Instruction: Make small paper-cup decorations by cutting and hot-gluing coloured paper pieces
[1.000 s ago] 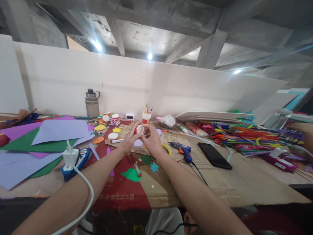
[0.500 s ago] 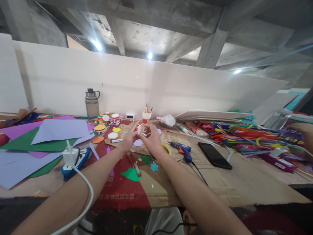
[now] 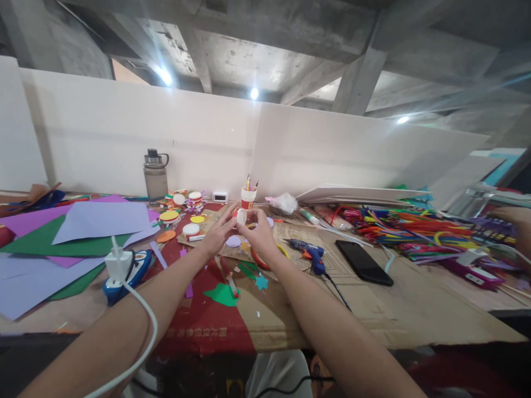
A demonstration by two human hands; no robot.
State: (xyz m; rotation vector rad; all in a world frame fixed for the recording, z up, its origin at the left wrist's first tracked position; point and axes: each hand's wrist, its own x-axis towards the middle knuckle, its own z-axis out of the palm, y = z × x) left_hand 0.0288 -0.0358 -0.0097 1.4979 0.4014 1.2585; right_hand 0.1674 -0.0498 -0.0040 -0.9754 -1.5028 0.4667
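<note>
A small round red-and-white paper piece (image 3: 241, 216) is held up between my two hands over the middle of the table. My left hand (image 3: 219, 233) grips its left side with closed fingers. On its right side, the fingertips of my right hand (image 3: 260, 233) pinch it; part of the piece is hidden by the fingers. Below the hands lie a light purple paper disc (image 3: 233, 241) and a red and yellow ring-like handle (image 3: 258, 260), partly covered by my right wrist. Left of my hands are a white-topped red round piece (image 3: 191, 229) and a yellow disc (image 3: 197, 219).
A blue glue gun (image 3: 309, 251) and a black phone (image 3: 364, 262) lie to the right, before colourful pipe cleaners (image 3: 390, 226). Coloured paper sheets (image 3: 99, 221), a bottle (image 3: 156, 177) and a white charger (image 3: 119, 264) are left. A pencil cup (image 3: 248, 198) stands behind. Another person's hand (image 3: 516, 218) shows far right.
The round piece has turned in my fingers, so its white face shows narrower. My right hand has shifted slightly, and more of the red handle below shows. The other person's hand has moved left.
</note>
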